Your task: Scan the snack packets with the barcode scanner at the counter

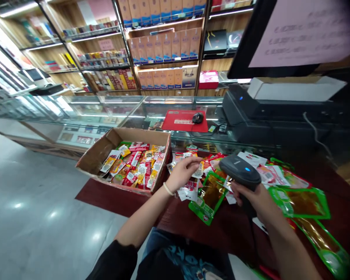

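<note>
- The right hand [255, 198] is wrapping tightly around the handle of a dark scanner [240, 171]. It is holding the scanner upright with the head tipped to the left, and a blue light is glowing on top.
- The left hand [183, 171] is pinching a small packet [197, 171] between thumb and fingertips, just left of the scanner's head. Held this way, the packet's flat face seems to be turning toward the scanner's window.
- The two hands are working near each other but not touching, and the packet is hanging in the gap between them, above the desk [221, 229].
- The packet is looking small, flat and mostly white; its print is too blurred to read.
- Under and between the hands, a green-edged pouch [210, 194] with a clear amber middle is lying flat. Similar pouches [306, 202] are spreading out right of the right hand.
- Left of the left hand, an open cardboard box [97, 153] is sitting within easy reach, with loose red, yellow and white packets [134, 167] filling it.
- Beyond the hands, a mouse [197, 118] is resting on a red mat [181, 120].
</note>
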`<move>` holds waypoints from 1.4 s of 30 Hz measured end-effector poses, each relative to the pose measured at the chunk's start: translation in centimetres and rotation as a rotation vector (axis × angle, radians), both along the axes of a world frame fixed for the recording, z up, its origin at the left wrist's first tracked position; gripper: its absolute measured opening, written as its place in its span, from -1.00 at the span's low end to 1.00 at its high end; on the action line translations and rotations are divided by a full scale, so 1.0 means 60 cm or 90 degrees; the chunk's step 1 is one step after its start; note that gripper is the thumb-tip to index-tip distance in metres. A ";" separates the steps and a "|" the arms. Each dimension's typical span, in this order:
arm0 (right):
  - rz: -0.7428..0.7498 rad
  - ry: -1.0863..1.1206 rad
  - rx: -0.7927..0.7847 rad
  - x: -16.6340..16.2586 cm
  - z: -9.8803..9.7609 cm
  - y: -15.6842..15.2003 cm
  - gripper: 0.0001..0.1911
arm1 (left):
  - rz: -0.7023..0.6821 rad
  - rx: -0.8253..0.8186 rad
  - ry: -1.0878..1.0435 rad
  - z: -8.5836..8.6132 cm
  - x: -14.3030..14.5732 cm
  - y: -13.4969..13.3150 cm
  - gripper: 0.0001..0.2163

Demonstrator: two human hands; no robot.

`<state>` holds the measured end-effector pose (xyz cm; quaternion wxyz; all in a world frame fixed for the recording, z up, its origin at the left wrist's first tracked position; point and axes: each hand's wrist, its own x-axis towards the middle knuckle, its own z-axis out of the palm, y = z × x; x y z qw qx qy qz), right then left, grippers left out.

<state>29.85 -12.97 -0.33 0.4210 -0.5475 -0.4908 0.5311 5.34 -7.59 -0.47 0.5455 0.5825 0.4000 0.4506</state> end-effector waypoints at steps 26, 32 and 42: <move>0.203 0.001 -0.030 -0.272 0.067 0.111 -0.53 | 0.087 -0.092 0.909 -0.026 -0.476 0.160 -0.77; 0.179 0.021 -0.038 -0.271 0.053 0.117 -0.56 | 0.087 -0.143 0.891 -0.081 -0.474 0.158 -0.51; 0.105 0.095 -0.036 -0.224 0.047 0.120 -0.56 | 0.086 -0.164 0.727 -0.050 -0.464 0.176 -0.71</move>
